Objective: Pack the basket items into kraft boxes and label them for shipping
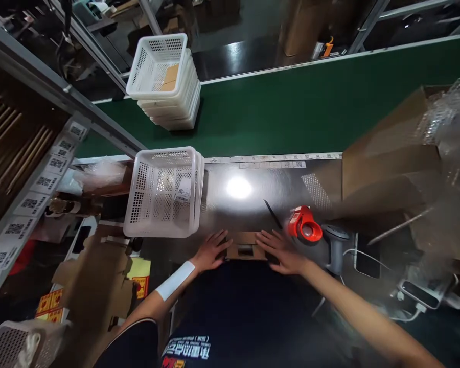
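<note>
A small brown cardboard box [247, 238] lies at the near edge of the metal table, against my body. A slot-like opening shows in its near part. My left hand [210, 250] grips its left side, fingers spread over the edge. On the opposite side my right hand [284, 251] holds it the same way, fingertips on the cardboard. Just beyond my right hand are a dark thin blade-like strip [272, 213] and a red tape dispenser [305, 226]. A grey handheld scanner [335, 248] stands to the right of the dispenser.
White perforated baskets [195, 191] stand on the table at left; more are stacked [193, 110] on the green conveyor belt [268, 117]. At right is a large cardboard box [387, 153] with bubble wrap [456, 117]. A phone [368, 258] and cables lie nearby. Flattened cardboard [95, 286] lies at left.
</note>
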Available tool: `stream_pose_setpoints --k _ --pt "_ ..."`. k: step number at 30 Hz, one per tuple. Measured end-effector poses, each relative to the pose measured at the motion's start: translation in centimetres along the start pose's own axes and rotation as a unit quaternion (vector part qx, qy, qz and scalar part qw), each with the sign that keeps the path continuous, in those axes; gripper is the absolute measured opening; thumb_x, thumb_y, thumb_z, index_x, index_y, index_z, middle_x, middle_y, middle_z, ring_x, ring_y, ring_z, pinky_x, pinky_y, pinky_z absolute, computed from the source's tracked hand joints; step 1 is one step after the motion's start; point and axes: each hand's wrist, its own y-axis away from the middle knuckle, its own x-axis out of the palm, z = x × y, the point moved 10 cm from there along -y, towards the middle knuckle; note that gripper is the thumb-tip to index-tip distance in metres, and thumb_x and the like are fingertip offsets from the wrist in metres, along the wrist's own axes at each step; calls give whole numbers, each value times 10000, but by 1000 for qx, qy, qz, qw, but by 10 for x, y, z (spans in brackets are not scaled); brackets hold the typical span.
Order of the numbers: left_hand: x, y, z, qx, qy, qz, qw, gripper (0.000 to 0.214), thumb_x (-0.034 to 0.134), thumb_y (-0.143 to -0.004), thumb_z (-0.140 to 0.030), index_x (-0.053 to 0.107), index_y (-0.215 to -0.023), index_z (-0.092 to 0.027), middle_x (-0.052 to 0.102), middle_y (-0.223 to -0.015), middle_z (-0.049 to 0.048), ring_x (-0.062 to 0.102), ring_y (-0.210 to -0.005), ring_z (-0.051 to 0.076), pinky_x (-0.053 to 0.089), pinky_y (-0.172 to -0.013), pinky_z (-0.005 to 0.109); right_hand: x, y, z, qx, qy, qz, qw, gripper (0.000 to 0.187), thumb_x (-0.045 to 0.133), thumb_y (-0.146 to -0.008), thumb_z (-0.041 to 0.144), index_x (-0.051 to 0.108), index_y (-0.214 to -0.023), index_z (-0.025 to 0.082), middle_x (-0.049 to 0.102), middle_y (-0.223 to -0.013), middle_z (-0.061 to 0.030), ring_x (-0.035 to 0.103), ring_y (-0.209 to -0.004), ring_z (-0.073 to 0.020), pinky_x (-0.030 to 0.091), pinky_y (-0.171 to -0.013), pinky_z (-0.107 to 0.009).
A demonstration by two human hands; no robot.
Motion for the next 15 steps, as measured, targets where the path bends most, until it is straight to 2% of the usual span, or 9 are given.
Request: stream_pose_setpoints --k 1,3,6,8,10,12,14,15 --pt "0 -1 3 -30 40 -3 999 840 826 -821 -309 505 -1597 -295 322 -1748 158 376 -1579 414 376 -1245 624 1 -1 -3 15 -12 -23 1000 833 736 -877 417 449 -1638 232 479 -1652 -169 414 -1551 -384 339 -1233 -655" --pt "-1 -6 12 -97 142 -40 984 786 893 -775 -387 613 -1505 -305 393 -1717 145 452 -1533 396 423 -1217 600 2 -6 -11 56 -41 -98 993 636 745 -908 450 617 -1503 264 609 -1545 -156 518 -1477 -364 398 -1200 -639" --pt "-2 -15 28 -170 280 -145 933 343 844 -841 -384 812 -1157 -255 648 -1489 127 628 -1357 314 501 -1156 519 9 -13 -21 119 -95 -211 965 270 672 -978 412 769 -1181 264 751 -1302 -132 662 -1281 -309 533 -1087 -545" --pt "-2 -17 35 -196 330 -207 900 178 792 -887 -384 835 -947 -223 727 -1317 127 690 -1231 281 531 -1108 491 14 -16 -26 161 -119 -256 946 243 626 -998 425 754 -1114 254 753 -1217 -128 682 -1197 -288 566 -1034 -501" --pt "0 -19 37 -203 356 -236 881 190 780 -893 -393 825 -861 -212 735 -1253 127 705 -1173 269 547 -1072 477 11 -8 -35 220 -112 -288 925 349 612 -985 496 705 -1206 242 706 -1277 -141 652 -1229 -293 543 -1066 -507" --pt "3 -18 34 -202 370 -246 873 176 792 -881 -388 819 -864 -214 728 -1256 122 693 -1195 271 537 -1085 475 -4 18 -54 326 -61 -331 883 528 598 -956 584 635 -1314 198 634 -1380 -184 588 -1321 -327 489 -1121 -542" --pt "6 -14 36 -220 381 -269 857 204 818 -853 -363 812 -1004 -226 711 -1315 116 659 -1268 277 505 -1131 476 -25 63 -78 482 21 -351 802 676 594 -916 649 604 -1335 118 586 -1408 -260 539 -1356 -392 450 -1123 -584" --pt "9 -10 39 -241 389 -285 842 317 838 -828 -346 788 -1120 -234 694 -1367 115 636 -1315 280 486 -1156 475 -34 84 -89 558 56 -334 758 715 596 -901 663 610 -1319 84 586 -1390 -292 539 -1339 -422 445 -1104 -597"
